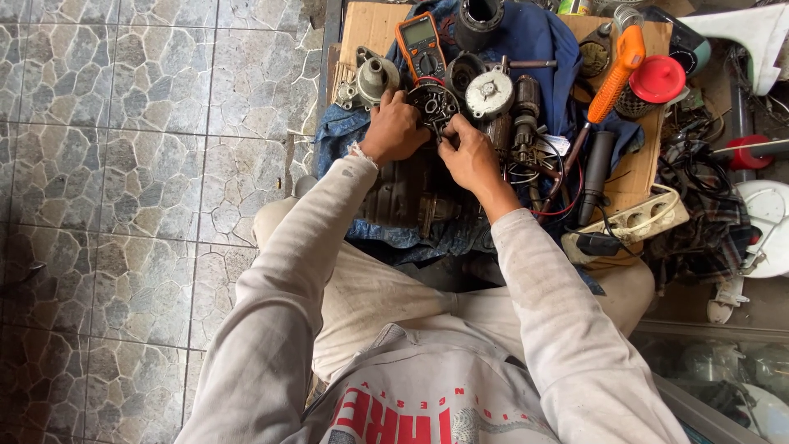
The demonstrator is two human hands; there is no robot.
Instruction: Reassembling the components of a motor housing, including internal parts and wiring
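Note:
My left hand (393, 129) grips the left side of a round black motor part with copper windings (434, 102) that rests on a blue cloth (526, 37). My right hand (468, 154) pinches at the part's lower right edge with its fingertips. Both arms wear pale long sleeves. A dark motor body (411, 197) lies just below my hands, partly hidden by my wrists. A grey round metal cover (490, 92) sits right of the part.
An orange multimeter (420, 43) and a silver housing (372, 80) lie behind my hands. An orange-handled screwdriver (612, 76), a red lid (657, 79) and a cream power strip (641, 218) are to the right on cardboard. Stone-pattern floor tiles (140, 181) spread to the left.

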